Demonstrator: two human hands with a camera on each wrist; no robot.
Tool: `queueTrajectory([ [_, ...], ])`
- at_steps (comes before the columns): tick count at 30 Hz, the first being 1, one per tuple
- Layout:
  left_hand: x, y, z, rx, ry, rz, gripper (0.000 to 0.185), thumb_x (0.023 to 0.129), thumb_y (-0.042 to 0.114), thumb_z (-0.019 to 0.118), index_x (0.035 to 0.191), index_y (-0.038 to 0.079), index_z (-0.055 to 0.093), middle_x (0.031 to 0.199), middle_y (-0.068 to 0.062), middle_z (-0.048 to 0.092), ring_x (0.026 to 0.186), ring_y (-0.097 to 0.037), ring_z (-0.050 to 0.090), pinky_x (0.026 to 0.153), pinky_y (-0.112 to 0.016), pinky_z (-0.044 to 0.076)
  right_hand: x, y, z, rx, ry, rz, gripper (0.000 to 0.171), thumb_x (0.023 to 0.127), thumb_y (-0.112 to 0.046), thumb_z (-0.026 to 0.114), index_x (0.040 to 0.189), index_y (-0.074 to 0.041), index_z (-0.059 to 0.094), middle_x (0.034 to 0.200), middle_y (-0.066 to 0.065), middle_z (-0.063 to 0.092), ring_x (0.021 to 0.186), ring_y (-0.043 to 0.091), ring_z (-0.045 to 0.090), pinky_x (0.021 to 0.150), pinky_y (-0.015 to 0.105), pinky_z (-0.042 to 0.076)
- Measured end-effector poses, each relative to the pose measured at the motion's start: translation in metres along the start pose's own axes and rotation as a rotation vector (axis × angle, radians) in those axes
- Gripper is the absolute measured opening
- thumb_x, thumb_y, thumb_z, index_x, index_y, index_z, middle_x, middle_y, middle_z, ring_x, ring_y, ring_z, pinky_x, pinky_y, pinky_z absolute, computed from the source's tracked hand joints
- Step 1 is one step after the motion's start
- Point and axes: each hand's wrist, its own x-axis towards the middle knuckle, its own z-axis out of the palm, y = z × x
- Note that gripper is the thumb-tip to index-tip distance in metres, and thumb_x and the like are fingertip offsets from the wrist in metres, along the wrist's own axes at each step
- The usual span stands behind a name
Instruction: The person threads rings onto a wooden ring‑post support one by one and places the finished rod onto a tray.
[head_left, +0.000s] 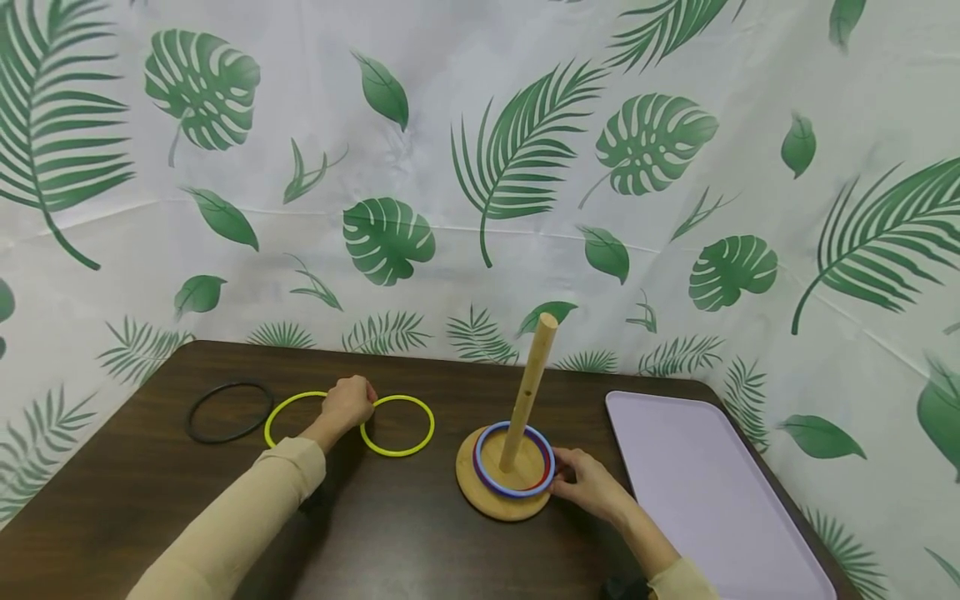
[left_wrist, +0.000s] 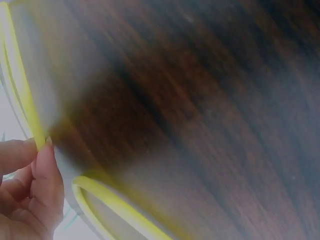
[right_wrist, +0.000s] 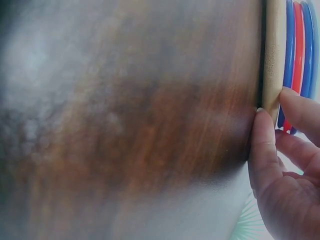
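With thumb and finger, my left hand (head_left: 348, 404) pinches the left edge of a yellow ring (head_left: 432, 425) on the dark table. Another yellow ring (head_left: 268, 429) lies just left of that hand, partly hidden behind the wrist. My right hand (head_left: 588, 483) grips the right edge of a round wooden ring stand (head_left: 491, 504), its fingertips on either side of the base in the right wrist view. An upright peg (head_left: 528, 383) rises from the base, tilted in the head view. Around it lie stacked rings: a light blue ring (head_left: 498, 489) on top, with red (right_wrist: 298, 50) and darker blue beneath.
A black ring (head_left: 193, 412) lies at the far left of the table (head_left: 390, 533). On the right side rests a pale purple tray (head_left: 697, 475). Behind the table hangs a white cloth (head_left: 420, 167) with green leaf prints.
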Motion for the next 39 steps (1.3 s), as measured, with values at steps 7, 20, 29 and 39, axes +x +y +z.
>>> queueTrajectory([
  [7,-0.005,0.001,-0.010,-0.178,-0.053,0.001,0.020,0.084,-0.001,0.055,0.098,-0.006,0.067,0.097,-0.020,0.066,0.066,-0.019,0.061,0.057,-0.028,0.054,0.001,0.002,0.000,0.002,-0.009,0.007,0.046,0.075,-0.005,0.070,0.117,0.010,0.058,0.090,0.006,0.059,0.081,0.010,0.055,0.072,0.022,0.048],
  [20,-0.014,0.042,-0.054,-0.663,-0.136,0.076,0.028,0.096,0.009,0.053,0.118,-0.007,0.055,0.105,-0.019,0.058,0.079,-0.015,0.059,0.075,-0.031,0.057,0.000,0.000,-0.001,0.017,-0.007,0.013,0.046,0.075,-0.006,0.071,0.117,0.010,0.058,0.090,0.006,0.058,0.080,0.008,0.054,0.072,0.023,0.049],
  [29,-0.033,0.081,-0.071,-0.779,-0.143,0.177,0.029,0.096,0.011,0.053,0.120,-0.004,0.053,0.102,-0.012,0.056,0.080,-0.012,0.057,0.077,-0.030,0.056,-0.001,0.000,0.000,0.016,-0.010,0.002,0.047,0.075,-0.005,0.070,0.118,0.011,0.057,0.090,0.006,0.058,0.081,0.008,0.054,0.072,0.023,0.049],
  [39,-0.048,0.132,-0.074,-0.857,-0.160,0.337,0.026,0.095,0.009,0.054,0.118,-0.003,0.056,0.105,-0.015,0.057,0.093,-0.020,0.057,0.081,-0.037,0.056,-0.001,-0.001,0.001,0.023,-0.011,0.001,0.047,0.075,-0.004,0.070,0.118,0.011,0.057,0.092,0.007,0.058,0.081,0.009,0.055,0.072,0.024,0.050],
])
